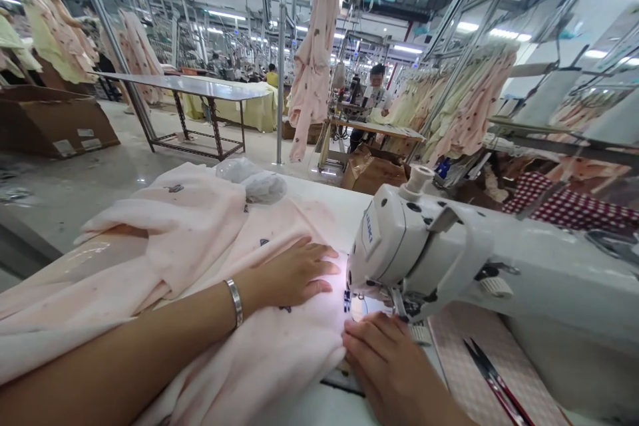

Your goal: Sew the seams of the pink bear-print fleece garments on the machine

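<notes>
A pale pink printed garment point(210, 259) lies spread over the sewing table. My left hand point(294, 273) rests flat on it, fingers stretched toward the needle, a silver bracelet point(234, 301) on the wrist. My right hand point(384, 359) presses the cloth's edge just in front of the presser foot point(349, 299), fingers held together on the fabric. The white sewing machine point(429, 246) stands to the right, its lamp lighting the cloth under the needle.
Red-handled scissors point(494, 379) lie on the table right of my right hand. A clear plastic bag point(254, 180) sits at the far table edge. Hanging garments point(314, 53), a long table point(190, 86), cardboard boxes point(54, 120) and a seated co-worker point(374, 100) fill the floor beyond.
</notes>
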`<state>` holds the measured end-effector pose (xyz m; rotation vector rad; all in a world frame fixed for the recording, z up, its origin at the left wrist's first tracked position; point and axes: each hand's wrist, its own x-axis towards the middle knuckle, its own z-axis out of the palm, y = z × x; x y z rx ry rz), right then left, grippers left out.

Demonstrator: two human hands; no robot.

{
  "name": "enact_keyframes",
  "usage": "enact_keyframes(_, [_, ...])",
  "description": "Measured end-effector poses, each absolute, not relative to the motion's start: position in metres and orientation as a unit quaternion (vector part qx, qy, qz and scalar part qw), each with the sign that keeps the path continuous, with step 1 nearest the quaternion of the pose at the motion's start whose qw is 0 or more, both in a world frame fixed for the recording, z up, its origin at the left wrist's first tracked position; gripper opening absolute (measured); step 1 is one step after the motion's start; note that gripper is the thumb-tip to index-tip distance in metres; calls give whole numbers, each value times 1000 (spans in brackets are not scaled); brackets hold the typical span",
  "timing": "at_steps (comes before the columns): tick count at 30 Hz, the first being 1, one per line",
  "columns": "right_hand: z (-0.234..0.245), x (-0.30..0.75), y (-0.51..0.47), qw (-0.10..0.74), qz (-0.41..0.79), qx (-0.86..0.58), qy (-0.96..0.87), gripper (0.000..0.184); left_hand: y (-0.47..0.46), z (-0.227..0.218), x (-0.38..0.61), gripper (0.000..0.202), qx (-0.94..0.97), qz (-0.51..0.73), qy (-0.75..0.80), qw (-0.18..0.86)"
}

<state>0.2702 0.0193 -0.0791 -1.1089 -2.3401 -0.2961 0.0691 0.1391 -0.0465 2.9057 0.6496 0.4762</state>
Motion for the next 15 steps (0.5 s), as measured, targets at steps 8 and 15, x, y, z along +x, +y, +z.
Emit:
enact_keyframes(8, [-50, 231, 24, 269, -120, -325, -899, 22, 111, -89, 76, 53, 919, 116, 376, -27])
enact_keyframes(15, [-45, 119, 32, 215, 26, -315, -924, 35, 61, -126, 52, 65, 962, 76, 261, -10])
